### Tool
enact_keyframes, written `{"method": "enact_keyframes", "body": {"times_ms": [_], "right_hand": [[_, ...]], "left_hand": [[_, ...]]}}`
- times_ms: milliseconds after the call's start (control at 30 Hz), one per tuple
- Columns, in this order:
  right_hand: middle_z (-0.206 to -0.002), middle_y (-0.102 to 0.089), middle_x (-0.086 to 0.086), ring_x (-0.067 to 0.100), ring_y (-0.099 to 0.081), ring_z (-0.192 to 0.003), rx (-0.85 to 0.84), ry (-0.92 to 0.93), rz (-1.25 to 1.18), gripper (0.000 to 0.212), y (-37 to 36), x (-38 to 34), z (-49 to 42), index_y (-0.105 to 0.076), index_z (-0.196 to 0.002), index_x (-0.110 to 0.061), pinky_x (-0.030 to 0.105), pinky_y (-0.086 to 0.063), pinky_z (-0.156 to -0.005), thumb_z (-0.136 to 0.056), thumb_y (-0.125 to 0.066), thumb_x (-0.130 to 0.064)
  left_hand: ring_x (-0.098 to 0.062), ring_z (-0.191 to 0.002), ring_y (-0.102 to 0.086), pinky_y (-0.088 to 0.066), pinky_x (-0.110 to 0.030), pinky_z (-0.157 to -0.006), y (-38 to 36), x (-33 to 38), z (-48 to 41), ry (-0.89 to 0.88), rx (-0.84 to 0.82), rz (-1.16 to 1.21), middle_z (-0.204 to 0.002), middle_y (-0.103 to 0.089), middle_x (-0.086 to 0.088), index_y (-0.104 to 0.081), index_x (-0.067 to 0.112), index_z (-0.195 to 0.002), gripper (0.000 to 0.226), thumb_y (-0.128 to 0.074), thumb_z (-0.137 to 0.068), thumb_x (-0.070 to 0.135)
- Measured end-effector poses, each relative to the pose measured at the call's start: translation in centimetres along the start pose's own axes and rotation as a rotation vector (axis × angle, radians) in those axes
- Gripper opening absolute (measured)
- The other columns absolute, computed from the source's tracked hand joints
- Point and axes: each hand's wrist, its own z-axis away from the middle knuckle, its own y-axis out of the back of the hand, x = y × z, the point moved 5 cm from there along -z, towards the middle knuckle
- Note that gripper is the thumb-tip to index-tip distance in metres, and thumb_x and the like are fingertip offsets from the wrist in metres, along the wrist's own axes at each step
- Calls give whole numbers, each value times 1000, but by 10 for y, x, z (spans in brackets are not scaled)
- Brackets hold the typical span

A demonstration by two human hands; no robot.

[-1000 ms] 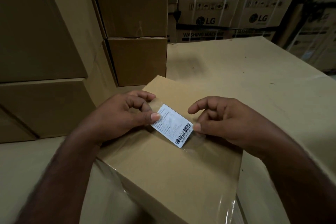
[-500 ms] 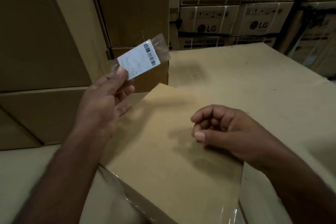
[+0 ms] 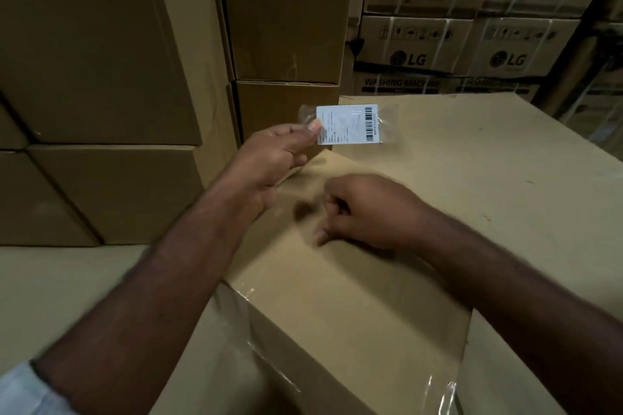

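My left hand [image 3: 276, 155] pinches a white barcode label [image 3: 349, 125] stuck on a strip of clear tape, holding it in the air above the far corner of a brown cardboard box [image 3: 354, 307]. My right hand [image 3: 364, 212] rests on the top of that box with its fingers curled in and nothing in them. Clear tape runs over the box's near edge. The label's barcode end points right, away from my thumb.
Tall stacks of plain cardboard boxes [image 3: 101, 77] stand close on the left and behind. A large flat carton top [image 3: 488, 162] spreads to the right. Printed LG washing machine cartons [image 3: 418, 50] are stacked at the back right.
The label was peeled off the box top, lifted up to the left, and now sits lower and further right. My right hand stayed curled on the box.
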Motion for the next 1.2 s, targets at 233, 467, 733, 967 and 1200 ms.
{"method": "enact_keyframes", "body": {"times_ms": [233, 467, 733, 967, 1200], "right_hand": [[-73, -57, -5, 16, -54, -69, 17, 59, 18, 46, -11, -18, -43, -46, -70, -24, 35, -44, -58, -73, -78, -57], [-65, -58, -6, 8, -51, -61, -112, 154, -118, 41, -4, 0, 18, -50, -70, -18, 29, -41, -56, -75, -82, -43], [-74, -56, -14, 7, -53, -73, -67, 150, -74, 43, 6, 23, 70, -53, -75, -25, 26, -46, -61, -70, -74, -63], [-136, -56, -10, 15, -50, -126, 34, 263, 108, 55, -22, -17, 55, -61, -128, -30, 44, -44, -102, -91, -34, -61], [-167, 7, -9, 10, 8, -153, -218, 82, 309, 90, -32, -48, 60, 0, -159, -29, 56, 13, -120, -84, 5, -78]], "left_hand": [[-4, -65, -61, -49, -21, -68, 9, -2, 11, 15, -5, 72, -68, -72, 8, -68, 17, -82, 13, -70, -92, 25], [-13, -82, -60, -51, -28, -86, 6, -3, 10, -6, -30, 25, -83, -75, 1, -71, 15, -82, 13, -74, -90, 26], [-18, -90, -62, -52, -33, -73, 9, -4, 10, 30, -27, -16, -101, -77, -8, -76, 17, -91, 21, -76, -86, 38], [-20, -92, -62, -51, -37, -85, 6, -2, 12, 13, -30, -26, -105, -77, -12, -74, 14, -95, 23, -75, -87, 36], [-19, -91, -60, -49, -32, -83, 8, -3, 12, 18, -38, -16, -87, -77, -3, -73, 15, -89, 17, -74, -89, 32]]}}
